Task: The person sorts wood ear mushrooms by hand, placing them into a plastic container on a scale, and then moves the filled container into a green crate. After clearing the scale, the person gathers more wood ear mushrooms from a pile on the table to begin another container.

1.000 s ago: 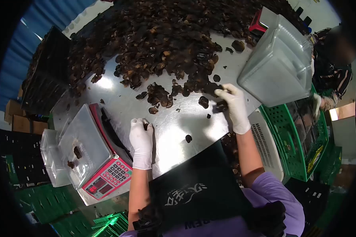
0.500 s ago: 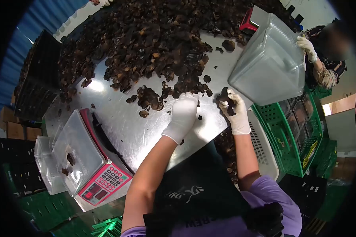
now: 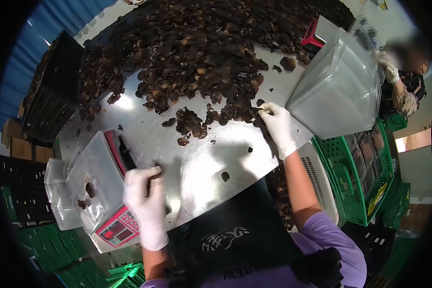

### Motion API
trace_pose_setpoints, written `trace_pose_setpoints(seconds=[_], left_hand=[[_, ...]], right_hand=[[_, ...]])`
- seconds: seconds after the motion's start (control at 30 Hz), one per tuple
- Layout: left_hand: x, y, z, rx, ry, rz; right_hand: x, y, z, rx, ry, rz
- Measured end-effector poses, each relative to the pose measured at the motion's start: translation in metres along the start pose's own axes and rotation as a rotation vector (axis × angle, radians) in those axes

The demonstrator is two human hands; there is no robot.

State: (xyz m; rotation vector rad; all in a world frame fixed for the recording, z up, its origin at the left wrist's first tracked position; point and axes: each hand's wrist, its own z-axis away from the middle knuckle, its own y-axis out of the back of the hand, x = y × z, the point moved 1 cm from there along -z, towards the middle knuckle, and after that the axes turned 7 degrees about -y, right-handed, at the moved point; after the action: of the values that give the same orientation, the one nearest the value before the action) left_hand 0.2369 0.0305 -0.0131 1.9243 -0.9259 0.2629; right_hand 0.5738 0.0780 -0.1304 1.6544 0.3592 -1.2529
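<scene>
Leftmost, your clear tray (image 3: 97,165) sits on the red scale (image 3: 117,230), two dark scraps inside. Your left hand (image 3: 141,194) is just beside it, thumb and forefinger curved toward each other; whether they grip anything, you cannot tell (blur noted). A lone scrap (image 3: 225,176) lies between your hands. The pile (image 3: 192,57) spreads left and away from your right hand (image 3: 277,126), the nearer one, its long axis crossing the table; those fingertips pinch a dark piece at its near edge. Against the earlier frame, your left hand has left the pile's edge for the scale.
</scene>
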Motion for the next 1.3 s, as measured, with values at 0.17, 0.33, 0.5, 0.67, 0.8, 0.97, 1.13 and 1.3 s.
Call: trace_pose_setpoints(seconds=[0.17,0.33,0.5,0.67,0.8,0.97,1.13,1.3], left_hand=[[-0.085,0.099,0.032,0.31,0.24,-0.246],[-0.133,0.141,0.05,0.308,0.195,-0.439],[-0.155,0.146,0.071,0.039,0.382,-0.345],[-0.134,0.16,0.065,0.067,0.486,-0.152],[-0.147,0.168,0.081,0.351,0.346,-0.27],[-0.178,0.181,0.11,0.331,0.461,-0.673],[-0.193,0.184,0.126,0.245,0.484,-0.392],[-0.17,0.179,0.124,0.182,0.431,-0.638]], right_hand=[[-0.019,0.008,0.017,-0.39,-0.291,-0.703],[-0.097,-0.016,0.067,-0.652,-0.415,-0.823],[-0.179,-0.089,0.116,-0.977,-0.097,-0.746],[-0.274,-0.156,0.178,-1.302,-0.124,-0.6],[-0.289,-0.253,0.23,-1.044,0.553,-0.52],[-0.287,-0.253,0.263,-0.594,1.146,0.303],[-0.238,-0.207,0.181,-0.411,0.997,0.254],[-0.121,-0.142,0.046,-0.079,0.52,0.638]])
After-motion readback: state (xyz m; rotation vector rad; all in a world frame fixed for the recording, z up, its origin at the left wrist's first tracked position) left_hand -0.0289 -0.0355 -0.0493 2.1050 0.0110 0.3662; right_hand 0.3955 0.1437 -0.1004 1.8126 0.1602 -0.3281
